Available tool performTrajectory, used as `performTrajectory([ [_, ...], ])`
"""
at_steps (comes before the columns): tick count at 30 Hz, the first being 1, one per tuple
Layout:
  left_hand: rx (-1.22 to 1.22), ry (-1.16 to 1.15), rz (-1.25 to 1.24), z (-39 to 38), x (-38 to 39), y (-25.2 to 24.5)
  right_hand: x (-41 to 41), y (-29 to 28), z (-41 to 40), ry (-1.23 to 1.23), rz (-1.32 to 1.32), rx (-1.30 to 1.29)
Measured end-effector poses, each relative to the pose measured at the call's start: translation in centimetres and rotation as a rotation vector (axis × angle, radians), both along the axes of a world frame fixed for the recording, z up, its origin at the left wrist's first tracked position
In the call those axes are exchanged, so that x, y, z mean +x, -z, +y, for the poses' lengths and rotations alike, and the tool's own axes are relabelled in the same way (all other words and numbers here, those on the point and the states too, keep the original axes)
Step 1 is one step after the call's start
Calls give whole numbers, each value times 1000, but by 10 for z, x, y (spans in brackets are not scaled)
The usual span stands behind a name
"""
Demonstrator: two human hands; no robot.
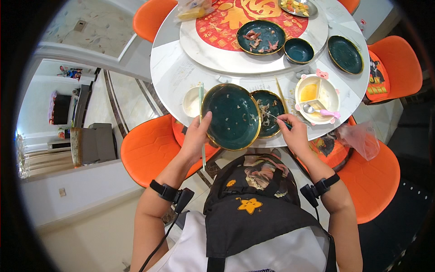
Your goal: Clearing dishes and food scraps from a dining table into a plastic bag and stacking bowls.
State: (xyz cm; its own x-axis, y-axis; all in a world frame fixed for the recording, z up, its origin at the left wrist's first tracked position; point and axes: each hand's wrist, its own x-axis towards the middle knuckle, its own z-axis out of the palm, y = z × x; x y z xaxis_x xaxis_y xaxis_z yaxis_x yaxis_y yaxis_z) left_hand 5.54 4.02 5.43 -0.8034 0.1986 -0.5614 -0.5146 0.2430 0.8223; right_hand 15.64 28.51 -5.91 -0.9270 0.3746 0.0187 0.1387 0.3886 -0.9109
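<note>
My left hand grips the left rim of a dark green, gold-rimmed plate with small food scraps on it. Green chopsticks run upright along that rim, at the same hand. In my right hand is a thin utensil with a dark green handle; its tip reaches over a second green plate holding food scraps, partly hidden behind the raised one. Wooden chopsticks lean at that plate's right edge. A small white bowl stands to the left.
A divided child's plate with a pink-handled spoon is at the right. On the turntable stand a plate with scraps, a green bowl and a fruit dish. Orange chairs surround the round table.
</note>
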Motion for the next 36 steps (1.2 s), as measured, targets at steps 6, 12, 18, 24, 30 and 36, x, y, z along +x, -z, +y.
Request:
performTrajectory([
  [6, -46, 49, -25, -8, -3, 4, 7, -12, -10, -144, -47, -46],
  [12, -19, 37, -21, -9, -4, 8, 12, -7, -5, 39, -41, -32],
  [18, -20, 12, -2, -9, -3, 6, 19, -9, -6, -104, -74, -86],
  [24, 0, 15, -6, -10, -3, 7, 9, -3, -10, 5, 24, -158],
  [30, -20, 19, -1, -2, 0, -1, -19, -22, -33, -191, 46, -137],
  [36, -9, 13, -8, -9, -1, 0, -14, -7, -22, 38, -66, -107],
])
